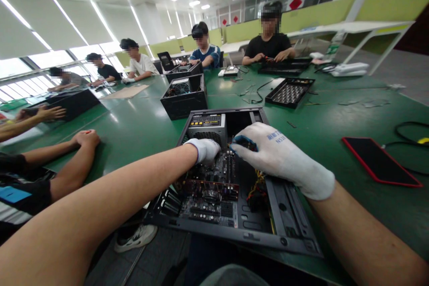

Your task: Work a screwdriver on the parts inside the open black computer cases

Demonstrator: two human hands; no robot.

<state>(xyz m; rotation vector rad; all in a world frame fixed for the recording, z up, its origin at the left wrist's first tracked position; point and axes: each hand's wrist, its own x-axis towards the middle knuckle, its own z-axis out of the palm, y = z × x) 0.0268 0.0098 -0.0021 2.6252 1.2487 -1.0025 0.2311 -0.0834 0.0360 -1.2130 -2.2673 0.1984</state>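
Observation:
An opened black computer case (234, 228) lies on its side in front of me. My left hand (208, 149), in a white glove, reaches inside beside the power supply (206, 127), over the upper part of the motherboard (217, 165); its fingertips are hidden. My right hand (271, 149), in a white glove with blue finger pads, is over the case's right side. Its thumb and fingers curl together near the board's edge; what they pinch is too small to make out. A graphics card (211, 190) crosses the board, and coloured cables (256, 187) lie to the right.
More opened cases (184, 94) stand beyond mine on the green table (134, 125). A red-edged black tablet (378, 161) and black cables (409, 138) lie to the right. A black tray-like panel (290, 91) is farther back. Co-workers sit around; a neighbour's clasped hands (87, 137) rest at left.

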